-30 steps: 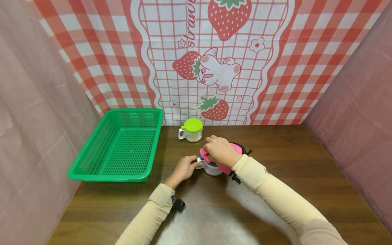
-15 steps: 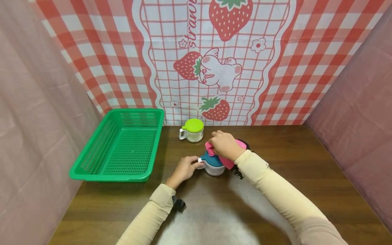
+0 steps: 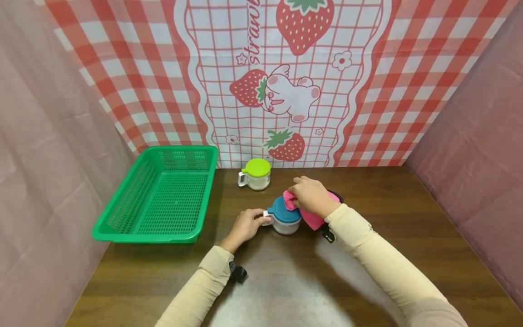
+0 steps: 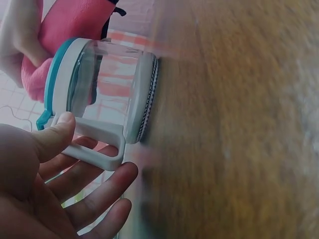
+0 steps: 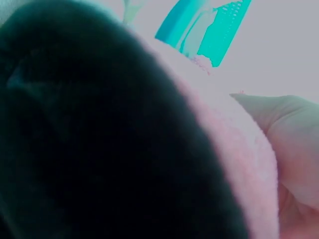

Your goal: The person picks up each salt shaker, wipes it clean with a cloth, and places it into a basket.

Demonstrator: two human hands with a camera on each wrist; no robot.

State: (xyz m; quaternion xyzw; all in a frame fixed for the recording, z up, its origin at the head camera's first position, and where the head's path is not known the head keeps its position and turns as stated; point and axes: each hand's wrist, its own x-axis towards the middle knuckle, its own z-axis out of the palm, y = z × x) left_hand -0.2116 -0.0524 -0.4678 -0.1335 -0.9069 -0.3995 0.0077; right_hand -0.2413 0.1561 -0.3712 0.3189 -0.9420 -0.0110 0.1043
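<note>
A clear jar (image 3: 286,228) with a blue lid (image 3: 285,213) and a white handle (image 4: 102,158) stands upright mid-table. From its left side, my left hand (image 3: 245,225) pinches the handle, thumb on the near face and some fingers behind it. My right hand (image 3: 312,196) grips a bunched pink cloth (image 3: 313,220), whose front end overlaps the right part of the lid. The rest of the cloth hangs below my palm and wrist. In the right wrist view, a large blurred black part (image 5: 109,139) of the bundle hides most of the scene.
Behind stands a similar jar with a lime-green lid (image 3: 258,168). A green plastic basket (image 3: 143,237) sits at the left of the wooden table (image 3: 400,236). A strawberry-print cloth (image 3: 367,91) covers the back, with pink curtains at both sides.
My right hand has moved to the right with the pink cloth, across the blue lid, so more of the lid shows. My left hand has stayed at the handle.
</note>
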